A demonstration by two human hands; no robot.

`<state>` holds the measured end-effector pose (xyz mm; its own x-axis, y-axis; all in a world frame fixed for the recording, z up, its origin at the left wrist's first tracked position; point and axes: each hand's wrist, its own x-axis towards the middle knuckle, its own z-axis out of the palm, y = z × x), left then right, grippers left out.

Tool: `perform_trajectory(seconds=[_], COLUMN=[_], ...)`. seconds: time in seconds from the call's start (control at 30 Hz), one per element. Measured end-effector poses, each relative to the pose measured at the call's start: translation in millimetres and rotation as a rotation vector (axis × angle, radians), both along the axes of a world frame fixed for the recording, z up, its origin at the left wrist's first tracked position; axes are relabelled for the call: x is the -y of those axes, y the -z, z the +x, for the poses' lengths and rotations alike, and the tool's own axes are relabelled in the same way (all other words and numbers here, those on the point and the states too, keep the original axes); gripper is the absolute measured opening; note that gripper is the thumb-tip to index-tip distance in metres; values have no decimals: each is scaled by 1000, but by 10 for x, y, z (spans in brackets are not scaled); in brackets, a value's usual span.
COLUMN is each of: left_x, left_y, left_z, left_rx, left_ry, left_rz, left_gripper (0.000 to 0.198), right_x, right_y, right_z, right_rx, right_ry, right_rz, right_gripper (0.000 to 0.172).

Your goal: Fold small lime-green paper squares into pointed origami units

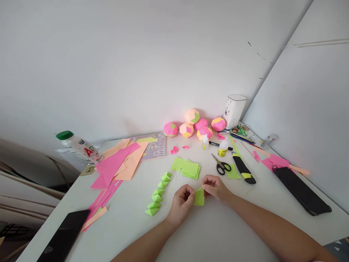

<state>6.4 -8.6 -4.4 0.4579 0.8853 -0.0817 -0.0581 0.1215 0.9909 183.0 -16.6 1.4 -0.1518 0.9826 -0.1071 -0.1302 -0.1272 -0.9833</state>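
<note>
Between my two hands is a small green paper piece (199,197). My left hand (182,203) pinches its left edge, and my right hand (215,187) pinches its upper right edge. Just beyond my hands lies a stack of green paper pieces (190,169), with another green sheet (177,164) at its left. A slanting row of several folded green paper pieces (157,196) stands to the left of my left hand. Black-handled scissors (222,166) lie beyond my right hand, partly beside a green paper square (233,173).
Several paper balls (192,116) sit against the wall. Two glue bottles (223,148), a black-and-yellow cutter (243,169) and a black phone (302,191) are to the right. At left are pink and orange paper sheets (117,162), a white bottle (81,147) and a black tablet (65,234).
</note>
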Motion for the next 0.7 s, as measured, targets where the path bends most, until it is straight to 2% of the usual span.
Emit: perform_trajectory(seconds=[0.2, 0.4, 0.7], left_x=[1, 1, 4], left_y=[14, -32, -22], left_z=[0, 11, 3], left_rx=[38, 42, 29], left_ry=[-23, -16, 1], left_rz=[-42, -66, -55], left_gripper=[26, 28, 25], right_x=[-17, 20, 10], right_y=[-14, -30, 35], right_z=[12, -17, 3], right_rx=[-110, -18, 7], right_ry=[50, -75, -26], right_rz=[38, 2, 3], right_gripper=[17, 21, 22])
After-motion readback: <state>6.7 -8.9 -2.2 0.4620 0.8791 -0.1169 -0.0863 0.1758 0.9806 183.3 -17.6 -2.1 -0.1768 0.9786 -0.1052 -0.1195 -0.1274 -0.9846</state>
